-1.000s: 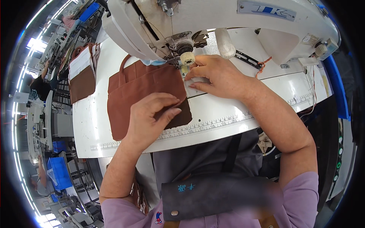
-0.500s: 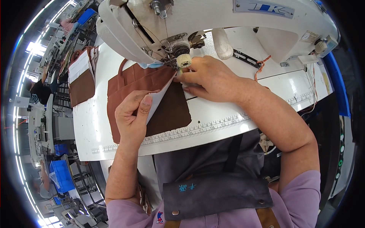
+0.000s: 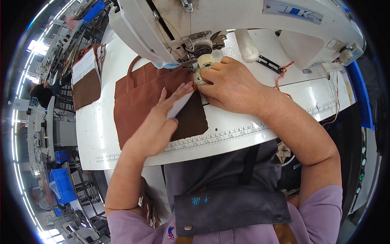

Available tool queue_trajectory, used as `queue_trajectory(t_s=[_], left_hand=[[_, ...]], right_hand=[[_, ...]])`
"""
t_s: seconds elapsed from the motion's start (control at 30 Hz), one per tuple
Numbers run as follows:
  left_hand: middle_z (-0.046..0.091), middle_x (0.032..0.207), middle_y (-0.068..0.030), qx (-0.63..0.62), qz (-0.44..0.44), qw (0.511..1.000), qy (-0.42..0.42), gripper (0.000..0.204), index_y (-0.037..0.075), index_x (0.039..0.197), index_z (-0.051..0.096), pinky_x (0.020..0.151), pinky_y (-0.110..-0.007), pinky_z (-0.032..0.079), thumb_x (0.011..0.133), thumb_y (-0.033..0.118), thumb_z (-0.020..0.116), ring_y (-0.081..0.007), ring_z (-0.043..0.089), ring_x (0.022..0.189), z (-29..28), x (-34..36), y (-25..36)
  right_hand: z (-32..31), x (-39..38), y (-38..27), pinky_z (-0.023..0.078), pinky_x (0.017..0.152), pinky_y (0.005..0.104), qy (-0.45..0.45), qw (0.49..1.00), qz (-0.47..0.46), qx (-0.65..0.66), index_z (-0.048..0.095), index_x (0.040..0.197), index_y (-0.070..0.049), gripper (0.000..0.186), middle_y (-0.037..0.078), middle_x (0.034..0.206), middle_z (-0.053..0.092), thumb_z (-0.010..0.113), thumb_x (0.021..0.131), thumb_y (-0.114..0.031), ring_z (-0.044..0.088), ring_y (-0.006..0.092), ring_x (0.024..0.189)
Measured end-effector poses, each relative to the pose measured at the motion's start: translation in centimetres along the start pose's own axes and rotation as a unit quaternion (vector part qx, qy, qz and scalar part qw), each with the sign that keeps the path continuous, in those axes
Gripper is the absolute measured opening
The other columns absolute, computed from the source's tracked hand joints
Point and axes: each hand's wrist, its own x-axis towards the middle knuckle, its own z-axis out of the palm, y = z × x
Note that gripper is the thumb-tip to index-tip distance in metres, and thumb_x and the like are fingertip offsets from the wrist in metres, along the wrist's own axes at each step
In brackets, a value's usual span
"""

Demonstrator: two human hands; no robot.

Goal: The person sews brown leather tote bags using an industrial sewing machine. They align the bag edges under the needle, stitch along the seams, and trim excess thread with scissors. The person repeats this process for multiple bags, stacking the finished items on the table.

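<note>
A reddish-brown bag piece (image 3: 134, 110) with a handle loop (image 3: 132, 73) lies on the white sewing table, its upper edge at the presser foot (image 3: 198, 76) of a sewing machine (image 3: 235, 16). The top layer folds up along a slant, so its pale underside (image 3: 181, 105) shows over a darker brown layer (image 3: 191, 122). Across the top layer lies my left hand (image 3: 162, 116), fingers stretched toward the foot, thumb by the pale underside. Close beside the foot, my right hand (image 3: 231, 83) has curled fingers pinching the piece's edge; its fingertips are partly hidden.
A printed ruler (image 3: 227, 136) runs along the table's front edge. Stacked brown pieces with white sheets (image 3: 86, 81) lie at the far left. A white thread cone (image 3: 247, 46) and a black slotted bar (image 3: 269, 64) are under the machine arm. Blue bins (image 3: 62, 185) stand beyond the table.
My left hand has moved up and right from the raised edge, its fingers now straight along the fold. The flap lies lower. My right hand stays by the presser foot.
</note>
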Motion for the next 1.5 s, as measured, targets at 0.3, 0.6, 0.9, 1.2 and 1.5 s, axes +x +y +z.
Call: queue_trajectory(t_s=[0.3,0.6,0.9,1.2,1.5], left_hand=[[0.038,0.165,-0.0193,0.257,0.013,0.966,-0.008,0.075,-0.007,0.150,0.045,0.129,-0.062,0.010,0.076,0.002,0.046,-0.0345,0.030,0.156,1.1,0.6,1.3],[0.041,0.161,-0.0224,0.244,0.064,0.967,0.030,0.064,-0.009,0.137,0.051,0.129,-0.061,0.013,0.075,0.002,0.050,-0.0367,0.033,0.155,1.4,0.7,-0.1],[0.040,0.163,-0.0180,0.222,0.073,0.971,0.053,0.083,-0.003,0.149,0.045,0.128,-0.061,0.017,0.071,0.019,0.063,-0.0362,0.035,0.154,2.2,0.9,-0.9],[0.040,0.163,-0.0161,0.218,0.083,0.970,0.074,0.100,0.004,0.156,0.042,0.128,-0.062,0.018,0.065,0.027,0.076,-0.0346,0.037,0.152,2.9,0.7,-2.1],[0.044,0.160,-0.0151,0.200,0.096,0.971,0.089,0.097,0.002,0.153,0.045,0.128,-0.061,0.019,0.065,0.026,0.079,-0.0325,0.037,0.153,3.0,0.6,-2.8]], right_hand=[[0.0,-0.1,-0.1,0.049,0.072,0.0376,0.009,1.000,0.004,-0.005,0.070,0.073,-0.012,0.012,0.001,0.083,0.060,0.078,0.070,-0.020,0.064,0.0195,0.084],[-0.6,0.0,-0.2,0.049,0.074,0.0380,-0.044,0.999,0.009,-0.015,0.073,0.099,-0.010,0.024,0.003,0.091,0.061,0.075,0.076,-0.017,0.064,0.0219,0.079],[-0.6,0.0,-0.5,0.049,0.071,0.0387,-0.022,0.999,0.029,-0.004,0.069,0.083,-0.010,0.013,0.004,0.089,0.062,0.075,0.073,-0.016,0.065,0.0214,0.085],[-0.5,0.1,-0.7,0.049,0.071,0.0394,0.001,0.997,0.072,0.041,0.072,0.091,-0.009,0.012,0.004,0.090,0.064,0.074,0.079,-0.012,0.065,0.0228,0.084],[-0.4,0.0,-0.4,0.049,0.072,0.0385,-0.019,0.997,0.052,0.052,0.078,0.103,-0.010,0.024,0.003,0.095,0.069,0.075,0.080,-0.010,0.066,0.0227,0.084]])
